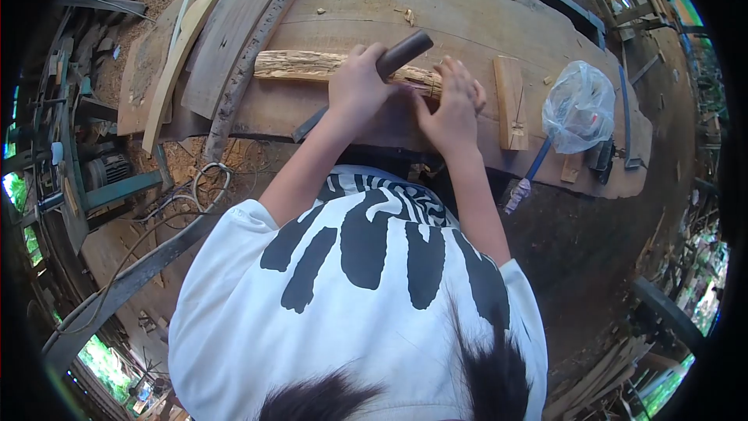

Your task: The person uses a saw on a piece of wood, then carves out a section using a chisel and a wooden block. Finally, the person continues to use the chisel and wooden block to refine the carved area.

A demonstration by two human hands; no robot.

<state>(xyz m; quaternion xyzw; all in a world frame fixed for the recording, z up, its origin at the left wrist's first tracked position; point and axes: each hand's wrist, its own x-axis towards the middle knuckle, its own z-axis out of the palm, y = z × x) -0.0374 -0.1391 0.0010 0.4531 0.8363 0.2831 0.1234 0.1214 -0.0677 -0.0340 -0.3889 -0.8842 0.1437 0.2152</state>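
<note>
A rough, pale length of wood (292, 65) lies crosswise on the wooden work surface (351, 0). My left hand (360, 87) is closed round a dark cylindrical bar (407, 53), whose free end sticks out up and to the right over the wood. My right hand (453, 109) rests at the right end of the rough wood, fingers spread along its far side and thumb on the near side. The underside of my left hand's grip is hidden.
Long boards (238, 23) and a bark-edged strip (248, 62) lie at left. To the right are a short wood block (511, 101), a clear plastic bag (578, 107) and a blue-handled tool (538, 160). A cable loop (212, 185) hangs below the left edge.
</note>
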